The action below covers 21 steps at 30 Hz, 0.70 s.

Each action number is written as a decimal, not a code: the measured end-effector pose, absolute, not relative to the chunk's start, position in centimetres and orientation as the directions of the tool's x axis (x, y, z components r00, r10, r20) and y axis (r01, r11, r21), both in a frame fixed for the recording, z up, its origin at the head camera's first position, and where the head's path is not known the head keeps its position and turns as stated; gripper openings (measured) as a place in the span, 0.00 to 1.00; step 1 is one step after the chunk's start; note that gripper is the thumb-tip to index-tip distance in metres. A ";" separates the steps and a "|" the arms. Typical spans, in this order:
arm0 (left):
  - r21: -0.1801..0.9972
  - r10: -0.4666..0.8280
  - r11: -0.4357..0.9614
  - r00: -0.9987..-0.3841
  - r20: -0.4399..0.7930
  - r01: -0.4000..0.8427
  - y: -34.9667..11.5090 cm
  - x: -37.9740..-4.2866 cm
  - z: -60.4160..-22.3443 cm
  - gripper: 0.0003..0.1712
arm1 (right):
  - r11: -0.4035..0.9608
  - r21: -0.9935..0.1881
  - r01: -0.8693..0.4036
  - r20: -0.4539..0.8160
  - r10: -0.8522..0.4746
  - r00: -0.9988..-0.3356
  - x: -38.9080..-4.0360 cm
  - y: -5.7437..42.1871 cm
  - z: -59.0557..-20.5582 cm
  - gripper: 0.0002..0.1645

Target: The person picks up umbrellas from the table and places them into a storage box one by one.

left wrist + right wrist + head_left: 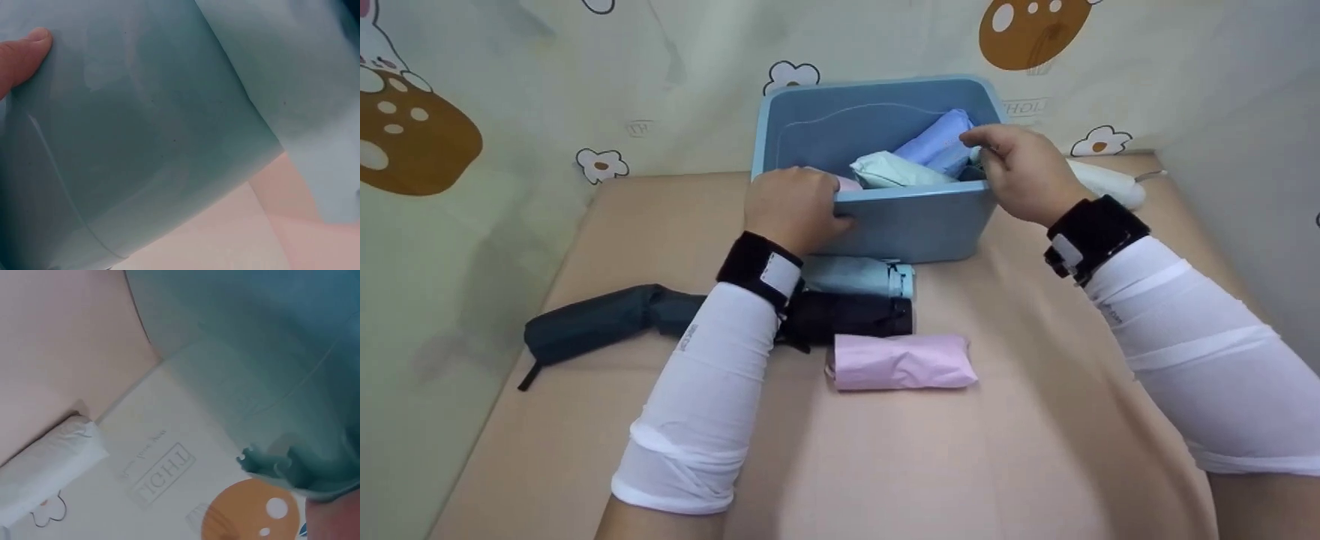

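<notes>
A blue plastic bin (915, 225) stands at the back of the table, with a light green bundle (896, 171) and a blue bundle (937, 142) inside. My left hand (795, 206) grips its front left corner, fingers over the rim and thumb against the outside; that thumb (28, 56) also shows in the left wrist view. At the right rim, my right hand (1027, 172) holds the bin with curled fingers. In front lie a light blue folded umbrella (851, 276), a black one (847, 315) and a pink one (904, 362).
A dark green folded umbrella (592, 326) lies at the left, partly behind my left forearm. On the right, near the wall, is a white rolled bundle (1110, 184) with a cord. A patterned cloth (682, 90) hangs behind the table (930, 465).
</notes>
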<state>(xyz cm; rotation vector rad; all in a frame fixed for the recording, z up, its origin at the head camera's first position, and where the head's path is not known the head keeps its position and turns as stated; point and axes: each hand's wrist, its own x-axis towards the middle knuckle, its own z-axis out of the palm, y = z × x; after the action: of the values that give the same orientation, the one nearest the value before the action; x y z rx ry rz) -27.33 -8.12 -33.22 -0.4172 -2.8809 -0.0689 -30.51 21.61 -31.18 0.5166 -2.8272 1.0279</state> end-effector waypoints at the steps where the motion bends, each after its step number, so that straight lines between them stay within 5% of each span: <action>1: 0.013 0.273 0.959 -0.933 0.235 0.284 -8.2 -27.3 -33.2 0.20 | 0.700 -0.637 -0.322 0.209 -0.245 -0.947 -30.6 22.2 -31.3 0.24; 8: 0.010 0.268 0.961 -0.938 0.218 0.277 -8.4 -27.0 -33.5 0.21 | 0.767 -0.639 -0.060 0.147 0.046 -0.988 -33.3 30.8 -33.1 0.32; 21: 0.022 0.271 0.958 -0.927 0.258 0.286 -8.2 -27.4 -33.1 0.20 | 0.924 -0.381 0.038 -0.111 -0.005 -0.994 -34.9 38.9 -35.9 0.49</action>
<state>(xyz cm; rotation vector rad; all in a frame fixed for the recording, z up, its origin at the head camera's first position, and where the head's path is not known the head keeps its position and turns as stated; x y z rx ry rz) -27.35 -8.21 -33.14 -0.4128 -2.8557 -0.0867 -34.88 38.90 -35.87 -0.0268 -3.1886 0.6353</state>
